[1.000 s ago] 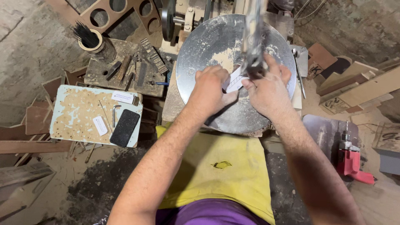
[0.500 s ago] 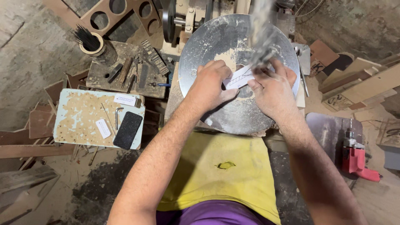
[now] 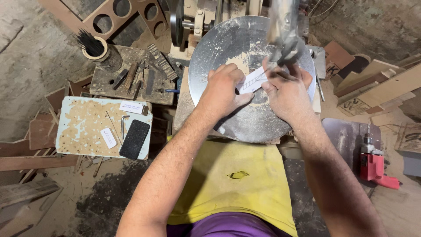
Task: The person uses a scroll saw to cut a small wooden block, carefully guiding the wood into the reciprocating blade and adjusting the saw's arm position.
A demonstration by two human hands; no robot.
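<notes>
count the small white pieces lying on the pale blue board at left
2. One small white piece lies near the pale blue board's top edge; the other white piece lies lower, beside the black phone. More may be hidden among the clutter.

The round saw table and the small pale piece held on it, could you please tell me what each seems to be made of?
The round table looks like bare metal: grey, dully shiny, scuffed, dusted with sawdust. The small pale piece, pressed flat between the left hand and the right hand, is probably thin wood or board with a white marked face; its core cannot be seen.
</notes>
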